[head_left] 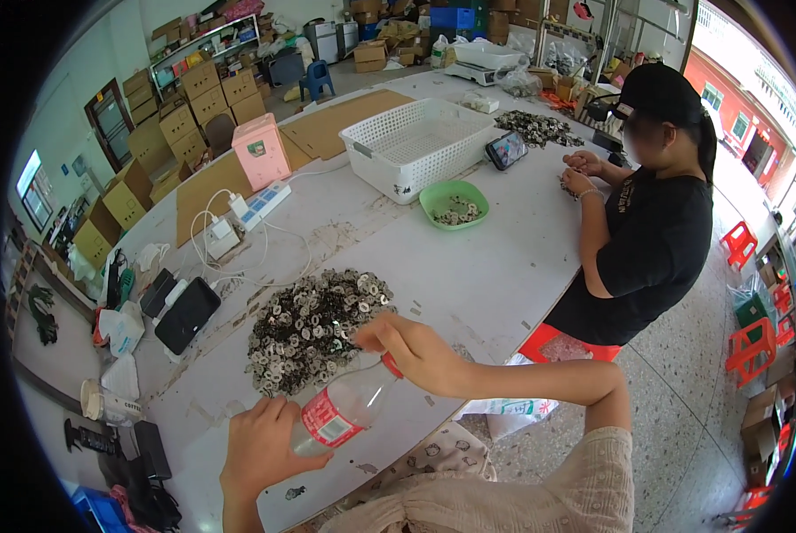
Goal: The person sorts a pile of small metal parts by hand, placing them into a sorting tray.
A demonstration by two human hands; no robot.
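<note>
A clear plastic bottle (368,392) with a red label lies tilted in front of me, its neck toward the upper right. My left hand (263,446) is closed around its base end. My right hand (417,352) has its fingers closed at the neck, on the red cap (392,364), which my fingers partly hide. Whether the cap is loose or tight I cannot tell. Just beyond the bottle lies a heap of small metal ring-shaped parts (304,324) on the white table (469,293).
A green bowl (454,205) with a few metal parts stands beside a white plastic basket (416,147). At the right, a person in black (651,231) handles small parts. Left are a pink box (261,151), a power strip (264,203) and a black phone (188,315).
</note>
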